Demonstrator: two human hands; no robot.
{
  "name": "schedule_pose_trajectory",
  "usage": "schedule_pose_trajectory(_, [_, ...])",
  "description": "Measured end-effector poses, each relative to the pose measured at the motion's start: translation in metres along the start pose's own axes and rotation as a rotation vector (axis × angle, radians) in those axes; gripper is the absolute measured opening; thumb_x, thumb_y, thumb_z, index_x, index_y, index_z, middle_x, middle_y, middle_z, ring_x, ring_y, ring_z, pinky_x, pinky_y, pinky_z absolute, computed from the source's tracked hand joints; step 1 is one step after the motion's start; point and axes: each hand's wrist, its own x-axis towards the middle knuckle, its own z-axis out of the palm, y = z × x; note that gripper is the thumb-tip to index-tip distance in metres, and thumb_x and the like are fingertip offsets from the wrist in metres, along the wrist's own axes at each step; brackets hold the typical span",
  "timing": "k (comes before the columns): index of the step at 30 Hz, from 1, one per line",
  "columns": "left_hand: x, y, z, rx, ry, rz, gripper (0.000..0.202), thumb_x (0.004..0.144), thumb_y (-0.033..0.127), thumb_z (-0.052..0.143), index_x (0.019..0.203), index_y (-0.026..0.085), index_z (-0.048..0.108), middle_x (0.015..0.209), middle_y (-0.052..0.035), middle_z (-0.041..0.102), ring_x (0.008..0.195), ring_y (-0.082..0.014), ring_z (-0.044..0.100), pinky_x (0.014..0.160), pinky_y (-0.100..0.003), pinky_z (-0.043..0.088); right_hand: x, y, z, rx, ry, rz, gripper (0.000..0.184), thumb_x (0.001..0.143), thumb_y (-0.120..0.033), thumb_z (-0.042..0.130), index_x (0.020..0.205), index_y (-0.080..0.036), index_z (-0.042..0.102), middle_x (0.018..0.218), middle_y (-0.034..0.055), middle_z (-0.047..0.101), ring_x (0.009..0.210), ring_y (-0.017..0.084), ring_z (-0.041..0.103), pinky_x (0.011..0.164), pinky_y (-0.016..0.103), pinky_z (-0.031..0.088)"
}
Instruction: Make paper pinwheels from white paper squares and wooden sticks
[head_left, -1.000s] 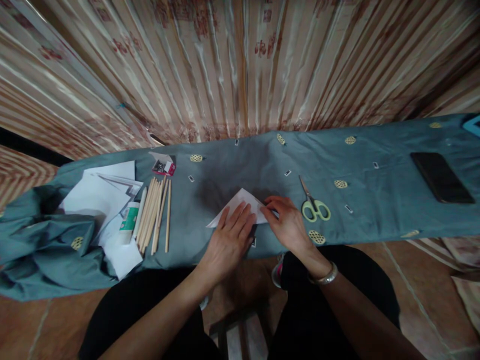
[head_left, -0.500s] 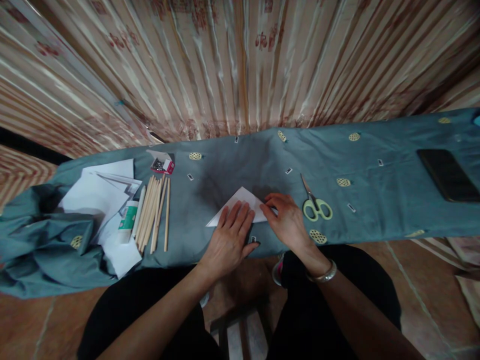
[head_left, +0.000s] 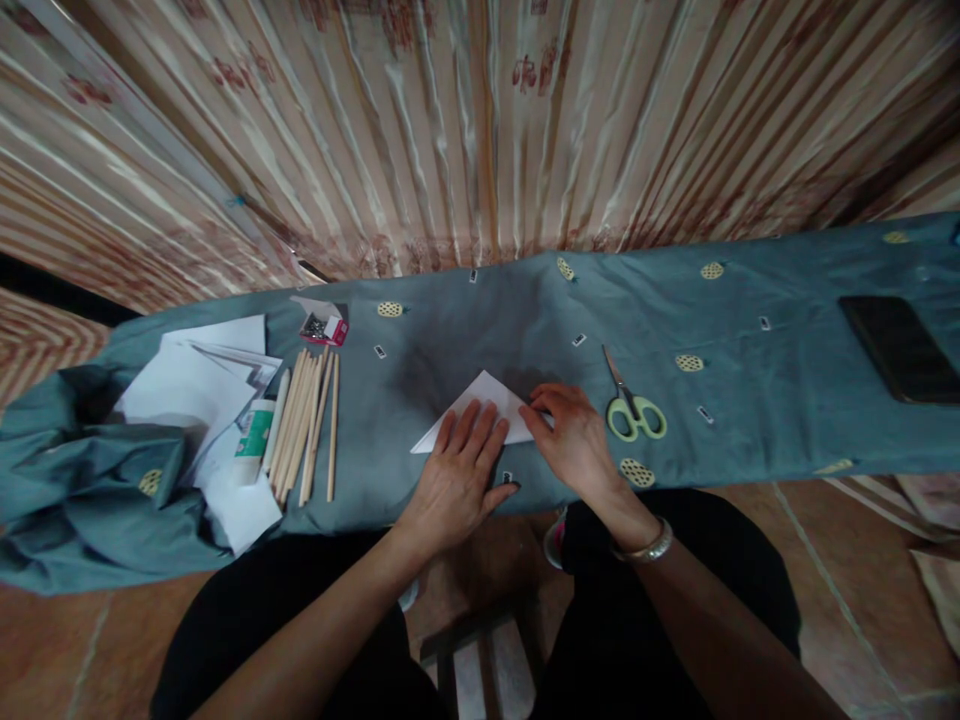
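Observation:
A white sheet folded into a triangle (head_left: 486,398) lies on the blue-grey cloth (head_left: 750,420) in front of me. My left hand (head_left: 459,475) rests flat on its near part, fingers stretched out and together, thumb out to the right. My right hand (head_left: 574,440) touches the paper's right corner with bent fingers pressing down on the fold; a metal bangle sits on that wrist. Neither hand lifts the paper off the cloth.
Green-handled scissors (head_left: 631,408) lie just right of my right hand. To the left are a bundle of wooden sticks (head_left: 307,425), a glue tube (head_left: 255,440), loose white sheets (head_left: 191,385) and a small pink box (head_left: 324,328). A black phone (head_left: 896,345) lies far right. A striped curtain hangs behind.
The hands have barely moved on the paper; my left thumb has spread out to the right. The view has shifted slightly upward.

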Motion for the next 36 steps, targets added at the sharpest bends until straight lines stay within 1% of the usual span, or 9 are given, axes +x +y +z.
schedule_pose_trajectory(6, [0.000, -0.001, 0.002, -0.001, 0.009, 0.002, 0.076, 0.095, 0.061, 0.042, 0.153, 0.013, 0.031, 0.158, -0.0195, 0.035, 0.150, -0.0366, 0.023, 0.118, -0.058, 0.024, 0.001, -0.001, 0.000, -0.015, 0.009, -0.011, 0.019, 0.091, -0.022, 0.056, 0.073, -0.022, 0.063, 0.093, 0.0097, 0.071, 0.087, 0.025, 0.063, 0.086, 0.041, 0.049])
schedule_pose_trajectory(15, [0.000, -0.002, 0.004, -0.018, -0.004, -0.005, 0.077, 0.094, 0.062, 0.042, 0.152, 0.013, 0.032, 0.159, -0.0196, 0.034, 0.151, -0.0365, 0.021, 0.119, -0.058, 0.023, 0.000, -0.003, -0.001, -0.051, -0.008, -0.026, 0.020, 0.093, -0.023, 0.052, 0.076, -0.021, 0.063, 0.093, 0.0109, 0.070, 0.090, 0.027, 0.062, 0.086, 0.042, 0.050])
schedule_pose_trajectory(17, [0.000, -0.002, 0.004, -0.012, -0.001, -0.001, 0.078, 0.094, 0.063, 0.042, 0.152, 0.012, 0.032, 0.159, -0.0198, 0.034, 0.150, -0.0369, 0.021, 0.119, -0.058, 0.023, -0.002, -0.005, -0.002, -0.065, -0.010, -0.030, 0.016, 0.093, -0.026, 0.055, 0.082, -0.020, 0.064, 0.097, 0.0116, 0.070, 0.093, 0.028, 0.062, 0.087, 0.043, 0.050])
schedule_pose_trajectory(19, [0.000, -0.002, 0.005, 0.000, 0.003, 0.004, 0.079, 0.094, 0.063, 0.042, 0.152, 0.011, 0.032, 0.158, -0.0203, 0.035, 0.150, -0.0377, 0.022, 0.119, -0.058, 0.023, -0.004, -0.006, -0.003, -0.075, -0.004, -0.034, 0.015, 0.090, -0.032, 0.061, 0.094, -0.018, 0.066, 0.105, 0.0132, 0.070, 0.099, 0.030, 0.061, 0.090, 0.045, 0.051])
schedule_pose_trajectory(21, [0.000, -0.002, 0.005, 0.012, 0.003, 0.005, 0.078, 0.093, 0.062, 0.043, 0.151, 0.010, 0.033, 0.158, -0.0208, 0.035, 0.150, -0.0381, 0.022, 0.119, -0.057, 0.023, -0.008, -0.007, -0.003, -0.080, 0.005, -0.037, 0.029, 0.087, -0.036, 0.066, 0.107, -0.016, 0.065, 0.114, 0.0155, 0.068, 0.107, 0.033, 0.060, 0.094, 0.047, 0.050])
schedule_pose_trajectory(23, [0.001, -0.001, 0.005, 0.017, 0.000, 0.001, 0.078, 0.093, 0.061, 0.046, 0.151, 0.010, 0.034, 0.158, -0.0208, 0.035, 0.150, -0.0380, 0.022, 0.119, -0.057, 0.023, -0.012, -0.007, -0.002, -0.086, 0.005, -0.037, 0.039, 0.086, -0.037, 0.067, 0.117, -0.014, 0.063, 0.122, 0.0174, 0.065, 0.113, 0.034, 0.058, 0.098, 0.049, 0.049])
schedule_pose_trajectory(28, [0.000, -0.002, 0.007, 0.018, 0.013, 0.004, 0.077, 0.093, 0.060, 0.048, 0.151, 0.010, 0.034, 0.158, -0.0209, 0.035, 0.151, -0.0365, 0.021, 0.119, -0.057, 0.024, -0.021, 0.000, -0.001, -0.102, -0.032, -0.033, 0.044, 0.090, -0.040, 0.061, 0.127, -0.015, 0.059, 0.133, 0.0184, 0.060, 0.119, 0.036, 0.055, 0.102, 0.056, 0.044])
schedule_pose_trajectory(32, [-0.014, -0.011, 0.003, -0.013, 0.036, -0.003, 0.078, 0.093, 0.061, 0.047, 0.151, 0.012, 0.033, 0.158, -0.0213, 0.035, 0.150, -0.0358, 0.025, 0.118, -0.056, 0.028, -0.029, 0.014, -0.009, -0.088, -0.019, -0.011, 0.041, 0.093, -0.039, 0.056, 0.128, -0.018, 0.059, 0.136, 0.0169, 0.057, 0.121, 0.035, 0.054, 0.104, 0.056, 0.043])
schedule_pose_trajectory(36, [-0.041, -0.025, -0.006, -0.010, 0.066, -0.027, 0.081, 0.094, 0.060, 0.045, 0.155, 0.011, 0.023, 0.158, -0.0228, 0.034, 0.150, -0.0356, 0.025, 0.115, -0.055, 0.034, -0.036, 0.026, -0.018, -0.057, 0.018, -0.015, 0.034, 0.095, -0.034, 0.052, 0.124, -0.018, 0.061, 0.133, 0.0170, 0.059, 0.122, 0.033, 0.054, 0.106, 0.054, 0.043])
